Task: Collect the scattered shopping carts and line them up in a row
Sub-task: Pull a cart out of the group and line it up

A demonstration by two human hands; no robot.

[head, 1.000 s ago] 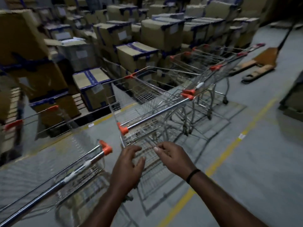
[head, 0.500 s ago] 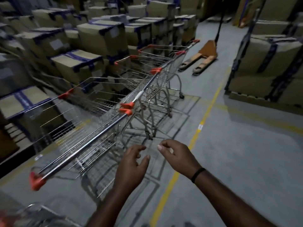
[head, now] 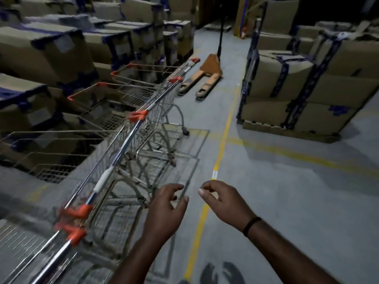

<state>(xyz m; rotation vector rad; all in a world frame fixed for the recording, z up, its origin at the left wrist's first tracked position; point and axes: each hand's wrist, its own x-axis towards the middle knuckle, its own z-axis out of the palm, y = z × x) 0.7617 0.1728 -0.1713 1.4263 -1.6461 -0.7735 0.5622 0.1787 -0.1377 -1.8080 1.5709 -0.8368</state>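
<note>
My left hand (head: 166, 208) and right hand (head: 221, 201), fingers loosely curled and holding nothing, hover just right of the carts (head: 131, 132) lined beside boxes (head: 51, 52).

My left grip (head: 164, 214) hung in the air ahead of me, back turned up, its fingers (head: 174, 188) loosely curled and its thumb spread to the side, holding nothing; my right grip (head: 223, 201) hovered just beside it, not touching, fingers bent downward, one fingertip pointing toward the left grip, likewise empty; both forearms reached forward from the lower edge of the view, bare, the wrists nearly straight.
</note>
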